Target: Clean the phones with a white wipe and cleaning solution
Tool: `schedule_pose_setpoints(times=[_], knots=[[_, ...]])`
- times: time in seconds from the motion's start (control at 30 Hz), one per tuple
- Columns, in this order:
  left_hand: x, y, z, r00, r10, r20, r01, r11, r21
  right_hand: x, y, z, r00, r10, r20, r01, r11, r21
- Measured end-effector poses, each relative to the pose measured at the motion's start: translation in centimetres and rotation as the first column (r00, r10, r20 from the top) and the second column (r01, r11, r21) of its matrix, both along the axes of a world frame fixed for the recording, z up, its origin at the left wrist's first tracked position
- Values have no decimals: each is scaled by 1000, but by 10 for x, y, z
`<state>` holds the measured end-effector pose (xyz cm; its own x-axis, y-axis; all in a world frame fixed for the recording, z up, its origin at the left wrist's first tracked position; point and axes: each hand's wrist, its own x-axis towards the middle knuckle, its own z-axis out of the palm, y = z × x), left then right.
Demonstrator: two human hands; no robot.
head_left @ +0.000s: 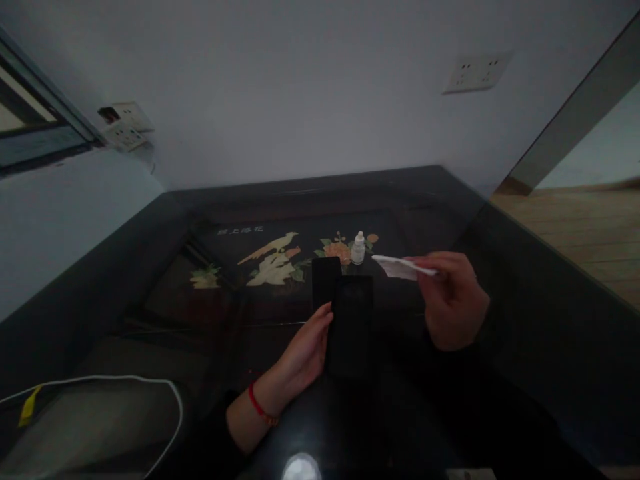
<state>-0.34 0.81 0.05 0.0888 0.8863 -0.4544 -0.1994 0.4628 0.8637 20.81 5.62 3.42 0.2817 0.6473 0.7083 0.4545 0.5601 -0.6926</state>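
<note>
The black phone (351,327) is being held well in from the surface's (505,280) far edge, the left hand (304,353) curling round its side; the right hand (454,297) is pinching a white sheet (400,268), fingers nearly closed; a bottle (358,250) is standing nearer that edge.

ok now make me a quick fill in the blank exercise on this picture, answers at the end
1. The left hand holds a dark flat slab, and the band on that wrist is mainly ____ in colour.
2. The right hand pinches a thin sheet whose colour is ____.
3. The small bottle on the table stands ____, not on its side.

Missing words: red; white; upright.
</note>
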Motion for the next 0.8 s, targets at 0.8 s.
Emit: schedule_pose_setpoints(times=[0.8], knots=[[7,-27,12,875,99,474,-33,989,-147,-30,-25,-23,675,322,664,-292,943,-160]])
